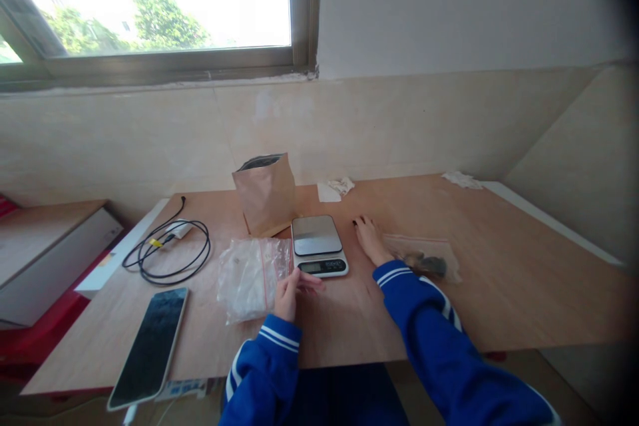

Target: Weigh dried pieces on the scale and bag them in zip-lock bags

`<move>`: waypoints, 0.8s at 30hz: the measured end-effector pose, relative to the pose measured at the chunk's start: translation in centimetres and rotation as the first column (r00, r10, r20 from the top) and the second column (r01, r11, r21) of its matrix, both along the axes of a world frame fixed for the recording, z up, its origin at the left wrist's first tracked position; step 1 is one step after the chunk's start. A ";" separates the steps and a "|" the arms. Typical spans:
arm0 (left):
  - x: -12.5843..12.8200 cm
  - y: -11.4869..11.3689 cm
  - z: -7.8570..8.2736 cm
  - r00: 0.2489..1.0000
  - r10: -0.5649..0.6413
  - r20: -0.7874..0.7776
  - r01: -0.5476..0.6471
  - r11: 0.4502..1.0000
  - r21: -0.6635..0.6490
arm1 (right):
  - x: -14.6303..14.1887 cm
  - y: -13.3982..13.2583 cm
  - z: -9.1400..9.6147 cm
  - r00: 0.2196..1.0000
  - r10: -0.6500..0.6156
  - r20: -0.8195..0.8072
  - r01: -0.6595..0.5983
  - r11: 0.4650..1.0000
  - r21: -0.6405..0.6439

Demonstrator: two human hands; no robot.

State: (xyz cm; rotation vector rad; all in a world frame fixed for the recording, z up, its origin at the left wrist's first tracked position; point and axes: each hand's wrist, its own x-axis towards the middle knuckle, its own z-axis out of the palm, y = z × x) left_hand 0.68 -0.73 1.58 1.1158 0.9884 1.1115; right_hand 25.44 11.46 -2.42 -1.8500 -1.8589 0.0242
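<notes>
My left hand [294,291] rests on the wooden table [349,319] in front of a small digital kitchen scale [318,245], its fingers stretched toward the scale's display and close to a pile of clear zip bags [252,273]. My right hand [370,238] lies flat on the table just right of the scale, fingers spread, holding nothing. Beside that wrist lies a clear bag with dark pieces inside [424,258]. An open brown paper bag [264,193] stands upright behind the scale.
A smartphone [151,345] lies screen-up at the front left edge, with a coiled black cable [170,249] behind it. Crumpled tissue [337,188] and another scrap [462,180] lie by the tiled back wall. A low bench [44,246] stands left.
</notes>
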 end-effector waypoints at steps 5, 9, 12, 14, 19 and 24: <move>0.1 0.0 -0.1 1.000 -0.013 -0.007 0.013 1.000 0.010 | -1.6 0.0 1.6 0.993 0.097 -0.073 -0.092 0.993 0.069; 0.2 -0.1 -0.1 1.000 -0.006 -0.019 0.006 1.000 0.013 | -5.1 -0.1 4.0 0.897 0.380 -0.228 -0.333 0.917 0.218; 0.3 -0.2 0.2 1.000 -0.002 -0.019 0.002 1.000 0.008 | -7.6 -0.2 5.1 0.839 0.498 -0.222 -0.463 0.865 0.192; 0.3 -0.2 0.3 1.000 -0.004 -0.019 0.004 1.000 0.009 | -8.7 -0.2 5.1 0.846 0.501 -0.181 -0.480 0.865 0.149; 0.3 -0.3 0.4 1.000 -0.012 -0.020 0.012 1.000 0.014 | -9.6 -0.4 4.0 0.881 0.454 -0.130 -0.437 0.888 0.140; 0.3 -0.2 -0.2 1.000 -0.013 -0.020 0.014 1.000 0.025 | -9.2 -1.1 3.3 0.865 0.447 -0.228 -0.393 0.886 0.244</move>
